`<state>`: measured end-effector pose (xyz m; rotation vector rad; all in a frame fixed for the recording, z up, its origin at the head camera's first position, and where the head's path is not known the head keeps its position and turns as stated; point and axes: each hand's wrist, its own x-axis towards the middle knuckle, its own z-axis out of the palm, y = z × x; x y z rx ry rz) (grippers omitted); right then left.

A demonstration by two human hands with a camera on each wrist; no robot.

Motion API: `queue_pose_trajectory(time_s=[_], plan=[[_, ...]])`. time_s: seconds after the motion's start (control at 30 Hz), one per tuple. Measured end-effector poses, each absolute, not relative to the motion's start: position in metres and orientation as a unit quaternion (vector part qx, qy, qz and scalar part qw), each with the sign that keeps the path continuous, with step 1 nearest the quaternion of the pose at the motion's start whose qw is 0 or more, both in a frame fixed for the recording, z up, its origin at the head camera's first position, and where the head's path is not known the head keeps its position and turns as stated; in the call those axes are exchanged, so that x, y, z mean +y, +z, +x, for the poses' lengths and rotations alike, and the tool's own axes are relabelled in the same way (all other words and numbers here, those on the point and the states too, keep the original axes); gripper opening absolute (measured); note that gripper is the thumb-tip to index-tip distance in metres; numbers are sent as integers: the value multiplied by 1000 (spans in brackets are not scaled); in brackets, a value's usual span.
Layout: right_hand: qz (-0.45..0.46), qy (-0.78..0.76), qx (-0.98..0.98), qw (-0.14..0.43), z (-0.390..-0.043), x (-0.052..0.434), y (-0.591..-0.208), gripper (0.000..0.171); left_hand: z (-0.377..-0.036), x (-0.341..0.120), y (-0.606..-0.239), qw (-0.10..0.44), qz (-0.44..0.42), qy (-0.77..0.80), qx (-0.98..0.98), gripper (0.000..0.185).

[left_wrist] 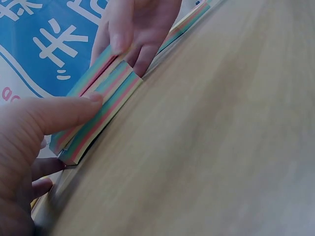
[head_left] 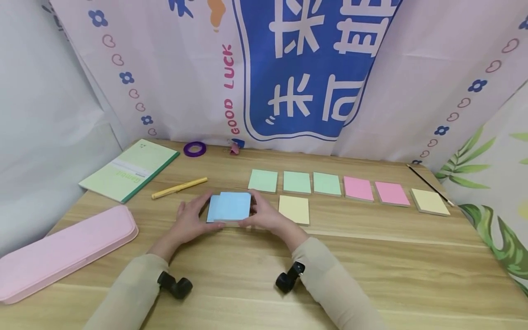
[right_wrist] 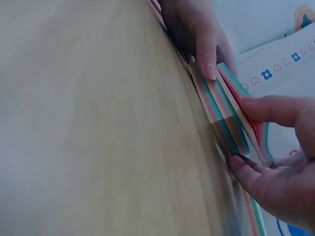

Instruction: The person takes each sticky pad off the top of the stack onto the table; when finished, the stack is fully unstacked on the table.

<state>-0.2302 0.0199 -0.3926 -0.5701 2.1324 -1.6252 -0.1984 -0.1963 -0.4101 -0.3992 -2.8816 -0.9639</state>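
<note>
So we've got a light wooden desk [head_left: 371,256] here, backed by a pinkish-white curtain with little blue flowers and hearts, plus a big blue banner [head_left: 305,64] with white characters and "GOOD LUCK" running up the side.

Front and centre sits the sticky note block [head_left: 229,207]. From above it just looks pale blue and roughly square, with the top layers slid a bit off the lower ones so there's a stepped corner on the left. The wrist views are way more fun: the edge is striped in bands of pink, green, blue and yellow, and the block is split into two offset chunks.

Our left hand [head_left: 190,221] grips the block's left side, thumb pressed on the near striped edge and fingers curled round the far side. Our right hand [head_left: 264,214] grips the right side the same way, thumb on top and fingertips pinching the edge. The block rests on the desk between them.

Behind it there's a row of small pads: three green pads [head_left: 294,181], two pink pads [head_left: 374,190] and a yellow pad [head_left: 430,201], with another yellow pad [head_left: 294,209] just beside our right hand. Off to the left: a green notebook [head_left: 129,169], a yellow pen [head_left: 179,188], a purple tape roll [head_left: 195,148] and a pink pencil case [head_left: 62,252].
</note>
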Motion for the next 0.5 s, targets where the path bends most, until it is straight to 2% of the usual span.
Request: queue_pose_trajectory(time_s=[0.27, 0.5], plan=[[-140, -667, 697, 223, -216, 48, -379, 88, -198, -197, -414, 41, -135, -310, -940, 95], [-129, -718, 644, 232, -207, 105, -366, 87, -196, -197, -412, 43, -128, -308, -942, 96]])
